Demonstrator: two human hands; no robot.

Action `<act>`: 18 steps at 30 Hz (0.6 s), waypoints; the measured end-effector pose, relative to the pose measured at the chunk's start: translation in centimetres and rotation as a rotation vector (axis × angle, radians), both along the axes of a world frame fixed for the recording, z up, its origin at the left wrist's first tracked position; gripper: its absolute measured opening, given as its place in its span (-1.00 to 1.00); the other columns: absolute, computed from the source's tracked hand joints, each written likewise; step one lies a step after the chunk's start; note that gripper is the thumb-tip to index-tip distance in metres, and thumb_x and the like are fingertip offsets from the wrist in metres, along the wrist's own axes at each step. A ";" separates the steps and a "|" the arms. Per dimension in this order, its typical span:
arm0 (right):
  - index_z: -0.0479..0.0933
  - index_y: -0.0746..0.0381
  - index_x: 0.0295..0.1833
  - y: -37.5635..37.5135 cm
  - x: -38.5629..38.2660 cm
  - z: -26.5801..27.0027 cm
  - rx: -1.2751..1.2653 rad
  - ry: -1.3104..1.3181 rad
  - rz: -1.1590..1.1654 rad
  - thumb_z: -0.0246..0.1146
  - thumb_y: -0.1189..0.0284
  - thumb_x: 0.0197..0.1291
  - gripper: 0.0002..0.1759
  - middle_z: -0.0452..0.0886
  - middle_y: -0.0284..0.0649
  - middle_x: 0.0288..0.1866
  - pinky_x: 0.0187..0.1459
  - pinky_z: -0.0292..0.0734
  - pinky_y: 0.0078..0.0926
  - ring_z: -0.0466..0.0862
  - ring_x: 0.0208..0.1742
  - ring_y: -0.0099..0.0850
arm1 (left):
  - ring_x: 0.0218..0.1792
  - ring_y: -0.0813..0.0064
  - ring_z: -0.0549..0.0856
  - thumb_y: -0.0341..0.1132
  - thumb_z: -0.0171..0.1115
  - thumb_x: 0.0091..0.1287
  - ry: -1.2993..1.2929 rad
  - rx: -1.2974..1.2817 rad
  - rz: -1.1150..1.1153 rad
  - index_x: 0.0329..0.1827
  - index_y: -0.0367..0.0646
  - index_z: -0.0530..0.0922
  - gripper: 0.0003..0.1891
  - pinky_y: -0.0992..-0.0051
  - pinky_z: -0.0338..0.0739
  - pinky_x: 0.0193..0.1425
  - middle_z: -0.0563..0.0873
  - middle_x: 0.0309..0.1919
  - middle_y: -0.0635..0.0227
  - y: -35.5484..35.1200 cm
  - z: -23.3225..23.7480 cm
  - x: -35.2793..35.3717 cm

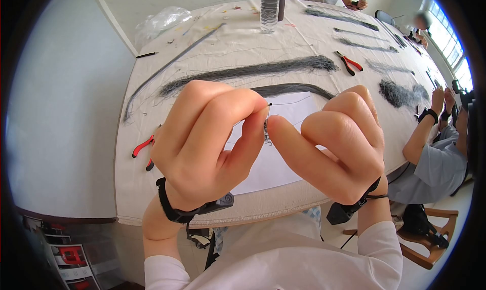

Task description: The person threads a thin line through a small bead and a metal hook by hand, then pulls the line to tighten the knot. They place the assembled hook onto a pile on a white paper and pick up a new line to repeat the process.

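Note:
Over a white sheet of paper [271,171], both my hands meet at their fingertips. My left hand [210,135] is closed in a pinch on a thin dark wire [270,105], whose small black end pokes out above the fingertips. My right hand [336,140] is closed too, with a fingertip right beside that pinch; I cannot tell what lies in its fingers. Just below the fingertips shows a small cluster of short dark curled bits [267,137]. A dark grey bundle of strands [293,89] lies behind the hands, at the paper's far edge.
Red-handled pliers [143,147] lie left of my hands, another red-and-black pair [349,63] further back. A long grey strand bundle [253,71] crosses the cloth-covered table [202,49]. A plastic bottle [269,10] stands at the back. Other people sit at the right and far sides.

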State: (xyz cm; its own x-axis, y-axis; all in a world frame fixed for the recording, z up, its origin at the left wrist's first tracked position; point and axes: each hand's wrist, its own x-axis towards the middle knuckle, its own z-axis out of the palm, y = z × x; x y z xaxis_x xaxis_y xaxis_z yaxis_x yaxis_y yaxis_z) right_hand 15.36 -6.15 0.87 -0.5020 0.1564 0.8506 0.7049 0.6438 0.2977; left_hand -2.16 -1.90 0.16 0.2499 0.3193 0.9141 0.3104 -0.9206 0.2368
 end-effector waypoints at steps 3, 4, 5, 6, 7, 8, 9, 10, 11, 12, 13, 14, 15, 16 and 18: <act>0.69 0.26 -0.31 0.0 0.0 0.1 0.002 -0.002 -0.008 0.26 0.35 -0.65 -0.46 0.33 -0.41 -0.48 -0.49 0.17 -0.55 0.30 -0.50 -0.48 | -0.66 0.78 0.25 -0.72 0.30 0.04 0.037 0.024 0.025 -0.35 -0.24 0.62 -0.81 0.71 0.05 -0.62 0.59 -0.38 0.40 0.0 0.1 -0.1; 0.69 0.26 -0.31 0.0 0.1 0.1 0.001 -0.002 -0.009 0.26 0.35 -0.65 -0.46 0.33 -0.41 -0.48 -0.49 0.17 -0.55 0.30 -0.50 -0.48 | -0.66 0.78 0.25 -0.72 0.30 0.04 0.037 0.024 0.024 -0.35 -0.24 0.62 -0.81 0.71 0.05 -0.62 0.59 -0.38 0.40 0.1 0.0 0.0; 0.69 0.25 -0.32 0.1 0.1 0.1 0.032 -0.001 -0.009 0.26 0.34 -0.66 -0.46 0.33 -0.40 -0.47 -0.49 0.16 -0.55 0.30 -0.50 -0.48 | -0.66 0.78 0.25 -0.72 0.30 0.03 0.047 0.032 0.025 -0.35 -0.24 0.63 -0.81 0.71 0.05 -0.63 0.59 -0.39 0.40 0.1 -0.1 0.0; 0.69 0.25 -0.32 0.3 0.2 0.1 0.063 0.000 -0.008 0.26 0.33 -0.66 -0.46 0.32 -0.40 -0.47 -0.50 0.16 -0.54 0.30 -0.50 -0.48 | -0.66 0.78 0.25 -0.72 0.31 0.02 0.057 0.041 0.026 -0.36 -0.24 0.63 -0.80 0.71 0.05 -0.63 0.59 -0.40 0.41 0.2 -0.1 0.0; 0.69 0.25 -0.32 0.4 0.3 0.1 0.060 0.001 -0.010 0.26 0.33 -0.66 -0.46 0.32 -0.40 -0.47 -0.50 0.16 -0.54 0.30 -0.50 -0.48 | -0.66 0.78 0.25 -0.72 0.31 0.02 0.058 0.038 0.024 -0.36 -0.24 0.63 -0.80 0.71 0.05 -0.63 0.59 -0.40 0.41 0.2 -0.1 0.0; 0.69 0.25 -0.33 0.5 0.3 0.1 0.074 -0.001 -0.001 0.24 0.32 -0.67 -0.46 0.33 -0.40 -0.46 -0.50 0.15 -0.54 0.30 -0.50 -0.48 | -0.66 0.78 0.25 -0.71 0.31 0.02 0.070 0.046 0.029 -0.36 -0.24 0.63 -0.81 0.71 0.05 -0.63 0.59 -0.40 0.41 0.1 -0.1 0.1; 0.69 0.25 -0.34 0.6 0.4 0.1 0.089 -0.002 0.008 0.22 0.30 -0.67 -0.46 0.33 -0.39 -0.46 -0.51 0.15 -0.54 0.30 -0.50 -0.48 | -0.66 0.78 0.25 -0.70 0.31 0.03 0.082 0.055 0.033 -0.36 -0.24 0.63 -0.82 0.71 0.05 -0.63 0.60 -0.40 0.41 0.1 -0.2 0.1; 0.69 0.25 -0.34 0.7 0.4 0.1 0.086 -0.001 0.006 0.22 0.30 -0.67 -0.46 0.33 -0.39 -0.46 -0.51 0.15 -0.54 0.30 -0.50 -0.48 | -0.66 0.78 0.25 -0.70 0.31 0.03 0.083 0.052 0.031 -0.36 -0.24 0.63 -0.82 0.71 0.05 -0.63 0.60 -0.40 0.41 0.1 -0.2 0.1; 0.69 0.25 -0.35 0.9 0.5 0.0 0.098 0.011 0.031 0.20 0.29 -0.68 -0.45 0.33 -0.39 -0.46 -0.51 0.15 -0.55 0.30 -0.50 -0.48 | -0.66 0.78 0.25 -0.69 0.31 0.03 0.093 0.048 0.025 -0.36 -0.24 0.63 -0.83 0.71 0.05 -0.63 0.60 -0.40 0.41 0.2 -0.3 0.1; 0.69 0.25 -0.35 1.0 0.6 0.0 0.110 0.023 0.056 0.18 0.28 -0.68 -0.45 0.33 -0.39 -0.46 -0.51 0.15 -0.55 0.30 -0.50 -0.48 | -0.65 0.77 0.25 -0.68 0.30 0.04 0.103 0.044 0.019 -0.36 -0.24 0.63 -0.84 0.71 0.05 -0.63 0.60 -0.39 0.41 0.2 -0.3 0.1; 0.69 0.25 -0.35 1.2 0.7 0.0 0.106 0.025 0.053 0.18 0.28 -0.68 -0.45 0.33 -0.39 -0.46 -0.51 0.15 -0.55 0.30 -0.50 -0.48 | -0.65 0.77 0.25 -0.68 0.30 0.04 0.105 0.040 0.016 -0.36 -0.24 0.63 -0.84 0.71 0.05 -0.63 0.60 -0.39 0.41 0.2 -0.4 0.1; 0.69 0.25 -0.35 1.3 0.9 0.2 0.125 0.019 0.066 0.16 0.28 -0.68 -0.44 0.33 -0.38 -0.46 -0.52 0.14 -0.56 0.31 -0.50 -0.48 | -0.65 0.77 0.25 -0.67 0.29 0.04 0.106 0.053 0.016 -0.35 -0.25 0.64 -0.84 0.70 0.05 -0.63 0.60 -0.39 0.40 0.2 -0.5 0.2; 0.70 0.24 -0.35 1.5 0.9 0.2 0.144 0.013 0.079 0.15 0.27 -0.68 -0.44 0.34 -0.38 -0.46 -0.52 0.14 -0.57 0.31 -0.50 -0.48 | -0.65 0.76 0.24 -0.67 0.29 0.05 0.106 0.067 0.016 -0.34 -0.25 0.64 -0.85 0.70 0.05 -0.63 0.60 -0.39 0.40 0.2 -0.5 0.2; 0.70 0.24 -0.35 1.6 1.0 0.2 0.139 0.016 0.077 0.15 0.27 -0.68 -0.44 0.34 -0.38 -0.46 -0.52 0.14 -0.57 0.31 -0.50 -0.48 | -0.65 0.76 0.24 -0.67 0.29 0.05 0.109 0.063 0.013 -0.34 -0.25 0.64 -0.85 0.70 0.05 -0.63 0.60 -0.39 0.40 0.2 -0.5 0.2; 0.71 0.24 -0.34 1.8 1.1 0.2 0.154 0.031 0.100 0.17 0.29 -0.66 -0.45 0.35 -0.38 -0.47 -0.55 0.13 -0.61 0.33 -0.50 -0.49 | -0.64 0.75 0.24 -0.66 0.28 0.06 0.110 0.062 0.020 -0.34 -0.26 0.64 -0.85 0.69 0.05 -0.62 0.61 -0.39 0.39 0.3 -0.5 0.1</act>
